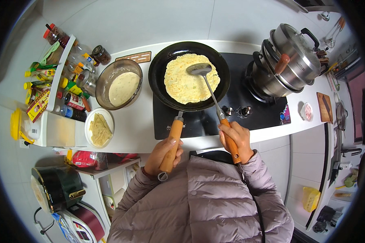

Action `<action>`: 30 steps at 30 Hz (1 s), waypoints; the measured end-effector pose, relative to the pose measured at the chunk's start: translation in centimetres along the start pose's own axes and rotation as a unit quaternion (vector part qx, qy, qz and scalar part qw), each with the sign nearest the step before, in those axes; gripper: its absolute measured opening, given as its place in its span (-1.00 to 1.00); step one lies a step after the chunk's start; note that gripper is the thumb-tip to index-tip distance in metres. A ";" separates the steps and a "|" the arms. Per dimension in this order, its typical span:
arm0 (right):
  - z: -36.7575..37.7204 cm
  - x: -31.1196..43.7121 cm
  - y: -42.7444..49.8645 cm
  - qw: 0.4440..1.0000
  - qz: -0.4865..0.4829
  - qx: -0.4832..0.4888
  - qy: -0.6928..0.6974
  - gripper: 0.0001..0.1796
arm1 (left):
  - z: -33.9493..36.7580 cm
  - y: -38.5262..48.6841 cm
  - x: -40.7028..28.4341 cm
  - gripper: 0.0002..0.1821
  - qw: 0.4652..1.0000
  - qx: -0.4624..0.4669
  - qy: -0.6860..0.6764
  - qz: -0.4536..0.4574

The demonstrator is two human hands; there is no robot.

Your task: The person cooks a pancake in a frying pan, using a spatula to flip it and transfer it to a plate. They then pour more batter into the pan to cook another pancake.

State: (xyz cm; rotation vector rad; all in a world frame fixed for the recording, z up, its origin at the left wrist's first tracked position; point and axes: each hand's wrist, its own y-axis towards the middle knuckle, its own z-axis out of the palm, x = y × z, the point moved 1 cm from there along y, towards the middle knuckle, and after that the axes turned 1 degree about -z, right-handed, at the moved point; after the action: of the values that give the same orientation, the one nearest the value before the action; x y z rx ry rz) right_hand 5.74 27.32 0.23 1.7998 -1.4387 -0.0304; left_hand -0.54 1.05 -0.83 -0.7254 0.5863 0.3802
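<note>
A black frying pan (158, 88) stands on the left part of the gas hob, with a round yellow pancake (182, 82) lying flat in it. My left hand (165, 155) is closed around the pan's wooden handle (172, 139). In my right hand (237, 138) is the wooden handle of a metal spatula (199, 69), whose head is over the upper right of the pancake; whether it touches cannot be told. Left of the pan, a bowl (102, 91) holds pale batter (123, 88). Folded pancake (100, 130) lies on a white plate (87, 133) nearer the counter's front edge.
Stacked steel pots (284, 65) stand on the hob's (197, 124) right burner. Bottles and jars (74, 100) crowd the left side around a white rack. Farther right are a small white dish (306, 111) and a wooden board (322, 103) with a knife.
</note>
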 end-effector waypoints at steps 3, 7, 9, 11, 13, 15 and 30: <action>0.8 -0.5 0.6 1.000 -0.010 -0.007 0.003 -0.64 | 0.0 0.0 -0.1 -0.59 1.000 0.002 0.002 -0.002; 1.3 -0.7 1.7 1.000 -0.015 0.001 0.004 -0.67 | 0.1 0.0 -0.1 -0.59 1.000 0.000 0.006 -0.002; 1.0 -0.5 2.2 1.000 -0.009 0.001 0.003 -0.68 | 0.1 -0.1 -0.1 -0.59 1.000 0.004 0.004 -0.001; 0.6 -0.2 2.6 1.000 0.008 -0.002 0.002 -0.69 | 0.2 -0.1 -0.2 -0.59 1.000 0.006 0.004 0.000; 0.3 0.6 2.7 1.000 0.002 -0.019 -0.003 -0.69 | 0.2 -0.1 -0.2 -0.59 1.000 0.002 0.004 -0.001; 0.3 1.3 2.6 0.999 -0.001 -0.037 0.003 -0.69 | 0.2 -0.1 -0.2 -0.59 1.000 0.006 0.002 0.003; 4.5 1.8 2.8 0.998 -0.061 0.018 0.029 -0.67 | 0.2 -0.1 -0.1 -0.59 1.000 0.003 0.012 0.015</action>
State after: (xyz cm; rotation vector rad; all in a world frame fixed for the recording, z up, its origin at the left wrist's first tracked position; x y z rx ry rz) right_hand 1.93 23.20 -0.34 1.9019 -1.2956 -0.0150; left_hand -0.49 1.12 -0.66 -0.7177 0.6210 0.3981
